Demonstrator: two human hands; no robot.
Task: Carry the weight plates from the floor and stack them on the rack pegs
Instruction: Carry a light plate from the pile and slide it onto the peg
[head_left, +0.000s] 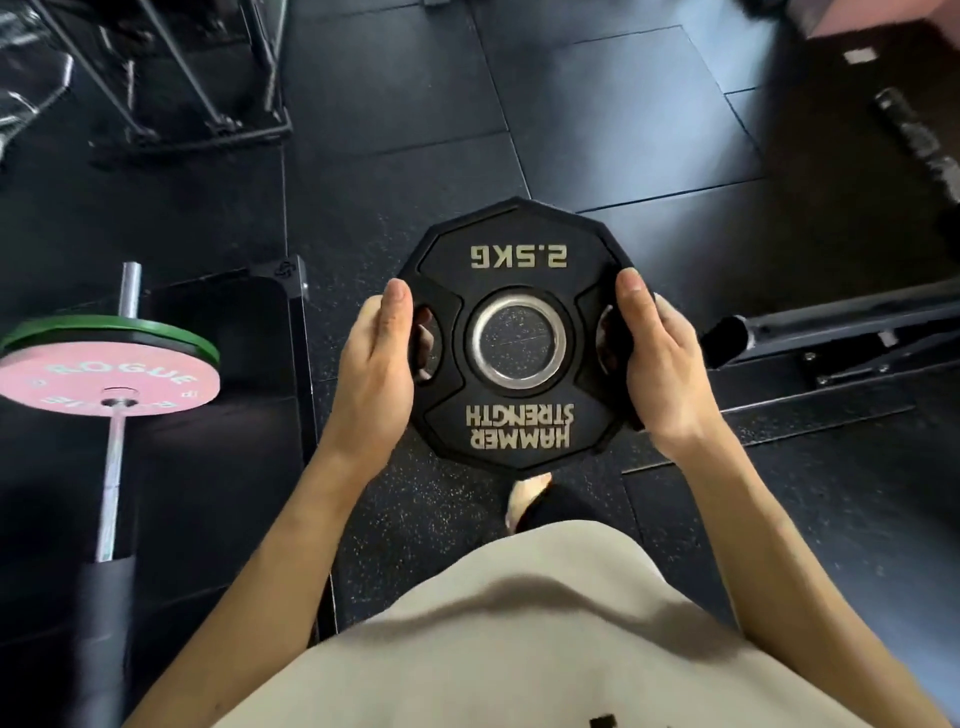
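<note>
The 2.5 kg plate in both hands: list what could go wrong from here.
1. The black plate is held out flat between the left hand and the right hand; directly below is a bare foot, so a slip could land on the toes.
2. A loaded barbell with a pink plate lies at the left, and a bench frame at the right: possible trip hazards while walking.

Black plate (519, 332) reads "2.5KG", "HAMMER STRENGTH"; pink plate (109, 376) "ROGUE".
</note>
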